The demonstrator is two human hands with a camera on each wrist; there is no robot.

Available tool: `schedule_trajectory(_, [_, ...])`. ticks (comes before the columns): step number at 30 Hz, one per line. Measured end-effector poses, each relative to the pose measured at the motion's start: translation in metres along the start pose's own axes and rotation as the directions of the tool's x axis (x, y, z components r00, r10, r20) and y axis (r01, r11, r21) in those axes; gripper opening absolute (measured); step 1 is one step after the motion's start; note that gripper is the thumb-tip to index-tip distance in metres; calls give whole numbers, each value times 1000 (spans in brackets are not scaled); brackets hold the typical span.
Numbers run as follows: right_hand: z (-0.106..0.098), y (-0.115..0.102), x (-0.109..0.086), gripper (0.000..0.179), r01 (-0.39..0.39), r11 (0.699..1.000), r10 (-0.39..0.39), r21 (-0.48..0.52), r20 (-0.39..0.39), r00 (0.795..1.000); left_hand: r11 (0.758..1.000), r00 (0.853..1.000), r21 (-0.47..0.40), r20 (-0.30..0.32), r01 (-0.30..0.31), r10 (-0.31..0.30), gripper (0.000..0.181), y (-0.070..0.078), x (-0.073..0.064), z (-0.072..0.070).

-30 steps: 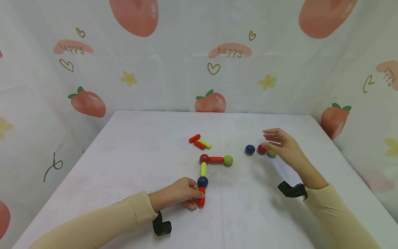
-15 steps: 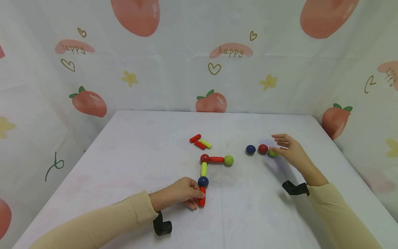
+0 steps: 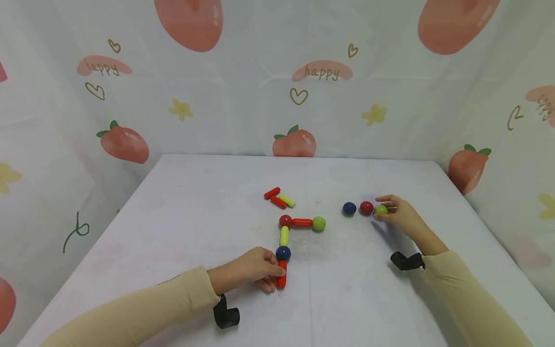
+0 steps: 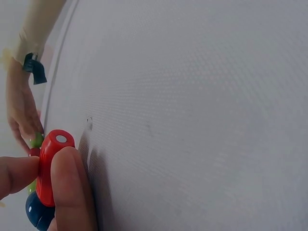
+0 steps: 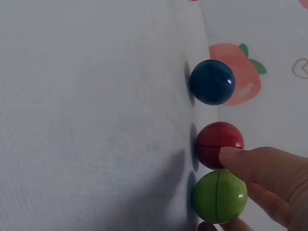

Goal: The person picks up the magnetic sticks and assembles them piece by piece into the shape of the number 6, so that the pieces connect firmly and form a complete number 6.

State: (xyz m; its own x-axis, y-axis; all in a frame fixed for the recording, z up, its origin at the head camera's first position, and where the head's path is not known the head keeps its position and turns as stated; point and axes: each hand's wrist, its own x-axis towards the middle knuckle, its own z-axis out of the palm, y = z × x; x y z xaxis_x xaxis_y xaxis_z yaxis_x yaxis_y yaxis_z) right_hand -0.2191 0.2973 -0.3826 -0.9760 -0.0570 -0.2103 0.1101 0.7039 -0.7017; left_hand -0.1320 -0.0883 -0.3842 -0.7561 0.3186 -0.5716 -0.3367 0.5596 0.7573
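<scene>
The loose green ball (image 5: 216, 199) rests on the table (image 3: 195, 193) at the right end of a row of three. The step in hand appears to be gripping this ball while the chain is steadied. Recommended practice: seat thumb and fingers on opposite sides of the ball, keep the thumb clear of the adjacent loose red ball (image 5: 216, 137), and lift straight up; a round piece probably rolls if pressed off-centre. Hold the chain flat, without twisting its joints.

Position relative to the fingers: the ball sits between the thumb and curved fingers of the right hand (image 3: 404, 219). In the right wrist view, the thumb tip overlaps the loose red ball. Whether the fingers pinch the green ball firmly cannot be told.

The left hand (image 3: 251, 267) pinches the lower red stick (image 3: 282, 280) between thumb and finger. The stick's free end, marked by a pale disc, points toward the person; its other end meets the blue ball (image 3: 283, 253). Beyond that, in order: a yellow-green stick (image 3: 284, 236), a corner red ball (image 3: 285, 220), a sideways red stick (image 3: 302, 222) and an end green ball (image 3: 319, 223).

Outermost: the loose blue ball (image 3: 349, 208), left of the red one, and three loose sticks (image 3: 279, 202) beyond the chain.
</scene>
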Motion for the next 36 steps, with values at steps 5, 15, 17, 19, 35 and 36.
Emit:
schedule_trajectory(5, [1,3,2,57,-21,999,20,-25,-5,1000,1000,1000,-2,3,2,-2,13,1,0,0])
schedule_trajectory(15, [2,6,4,45,-12,998,10,-69,-33,999,1000,1000,-8,10,-1,1,14,1,-2,-1])
schedule_trajectory(17, [2,5,3,45,-19,997,17,-70,-32,999,1000,1000,-13,12,-2,3,14,1,-2,-1])
schedule_trajectory(19, [1,5,1,46,-33,997,31,-69,-31,999,1000,1000,-15,14,-3,3,14,1,-2,-1])
schedule_trajectory(35, [2,-5,-13,48,0,999,-5,-43,-99,995,1000,1000,-14,14,-2,2,14,-1,0,1])
schedule_trajectory(36, [2,-6,-14,48,5,999,-9,-44,-105,994,1000,1000,-14,14,-3,3,15,-1,1,1])
